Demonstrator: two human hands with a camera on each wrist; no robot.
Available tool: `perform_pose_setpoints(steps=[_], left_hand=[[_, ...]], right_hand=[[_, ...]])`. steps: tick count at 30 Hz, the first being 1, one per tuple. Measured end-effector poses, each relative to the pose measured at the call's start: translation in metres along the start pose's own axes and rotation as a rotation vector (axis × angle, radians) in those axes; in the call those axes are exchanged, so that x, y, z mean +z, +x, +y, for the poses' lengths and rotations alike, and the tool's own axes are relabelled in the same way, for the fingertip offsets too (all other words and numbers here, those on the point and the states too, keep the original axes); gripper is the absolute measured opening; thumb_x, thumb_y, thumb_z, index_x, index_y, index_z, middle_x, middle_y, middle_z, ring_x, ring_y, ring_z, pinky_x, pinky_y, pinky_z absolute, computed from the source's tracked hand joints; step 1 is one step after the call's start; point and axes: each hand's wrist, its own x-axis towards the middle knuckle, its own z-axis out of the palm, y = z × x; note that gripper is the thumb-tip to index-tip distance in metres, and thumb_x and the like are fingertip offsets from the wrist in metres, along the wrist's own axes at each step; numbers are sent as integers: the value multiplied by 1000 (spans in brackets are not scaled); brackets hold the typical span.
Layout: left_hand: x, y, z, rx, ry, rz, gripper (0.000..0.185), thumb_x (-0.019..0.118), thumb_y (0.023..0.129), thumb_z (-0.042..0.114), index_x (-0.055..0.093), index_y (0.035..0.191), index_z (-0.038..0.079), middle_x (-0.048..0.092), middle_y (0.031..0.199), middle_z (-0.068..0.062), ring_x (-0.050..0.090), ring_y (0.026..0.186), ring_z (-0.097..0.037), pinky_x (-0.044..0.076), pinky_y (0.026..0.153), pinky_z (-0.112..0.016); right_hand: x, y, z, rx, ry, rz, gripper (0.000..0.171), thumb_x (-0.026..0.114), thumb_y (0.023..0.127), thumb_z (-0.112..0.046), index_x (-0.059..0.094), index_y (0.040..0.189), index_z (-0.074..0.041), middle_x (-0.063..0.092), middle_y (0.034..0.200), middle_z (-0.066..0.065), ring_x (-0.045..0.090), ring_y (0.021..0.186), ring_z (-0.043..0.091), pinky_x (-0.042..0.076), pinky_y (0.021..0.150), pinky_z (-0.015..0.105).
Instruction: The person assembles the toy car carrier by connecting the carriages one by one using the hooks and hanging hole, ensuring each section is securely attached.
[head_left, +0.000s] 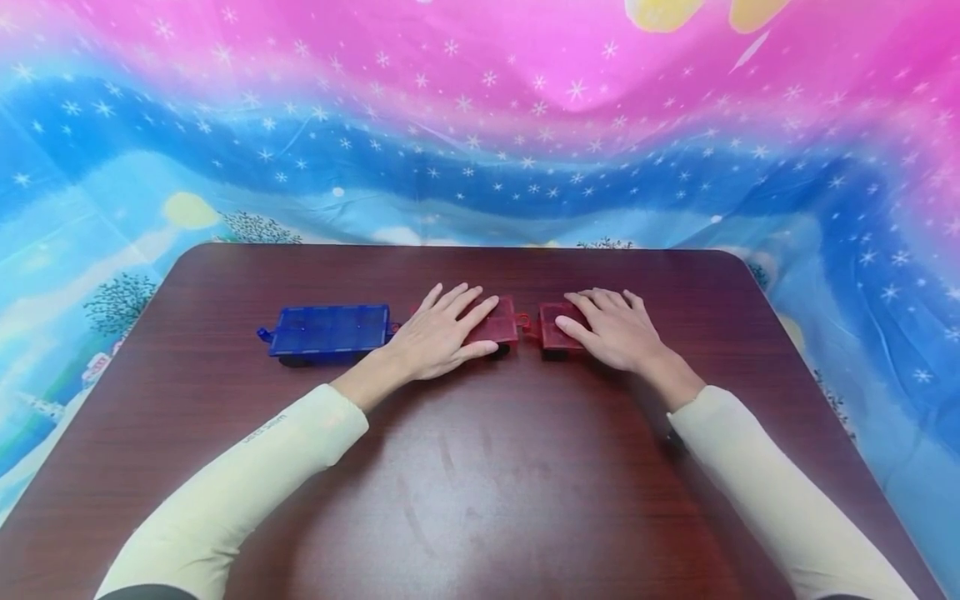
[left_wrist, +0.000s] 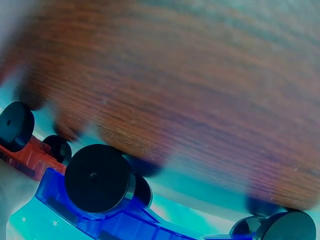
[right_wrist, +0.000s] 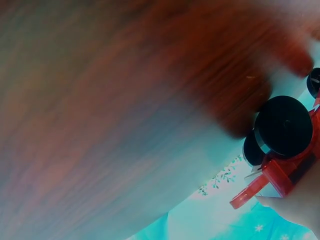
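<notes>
Three flat toy wagons on black wheels stand in a row on the dark wooden table [head_left: 480,467]. The blue wagon [head_left: 330,331] is at the left and no hand touches it. My left hand [head_left: 444,332] lies flat on the middle red wagon [head_left: 497,322], fingers straight. The other red wagon [head_left: 557,327] sits under my right hand [head_left: 609,329], whose fingers rest over its top with the thumb along the near side. Small red hooks [head_left: 522,319] meet in the gap between the red wagons. The left wrist view shows the blue wagon [left_wrist: 115,220]; the right wrist view shows a red wagon [right_wrist: 287,172].
A bright pink and blue starry cloth [head_left: 480,125] hangs behind the table and drapes past both sides. The table's rounded far edge [head_left: 465,246] runs just beyond the wagons. Both wrist views are blurred and show mostly wood grain.
</notes>
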Motion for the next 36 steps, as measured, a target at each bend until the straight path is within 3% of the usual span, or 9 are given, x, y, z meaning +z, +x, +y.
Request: perform_pose_setpoints(steps=[24, 36], left_hand=[[1, 3, 3, -13, 34, -16, 78, 15, 86, 76, 17, 150, 31, 26, 154, -5, 19, 144, -27, 11, 116, -52], [-2, 3, 3, -19, 23, -56, 78, 16, 86, 75, 16, 150, 32, 23, 156, -5, 10, 146, -26, 7, 117, -51]], right_hand=[[0, 5, 1, -1, 1, -5, 77, 21, 87, -75, 35, 145, -26, 40, 144, 6, 31, 136, 33, 11, 109, 62], [-1, 3, 2, -2, 12, -7, 78, 23, 87, -75, 34, 146, -25, 39, 146, 8, 26, 139, 34, 9, 110, 63]])
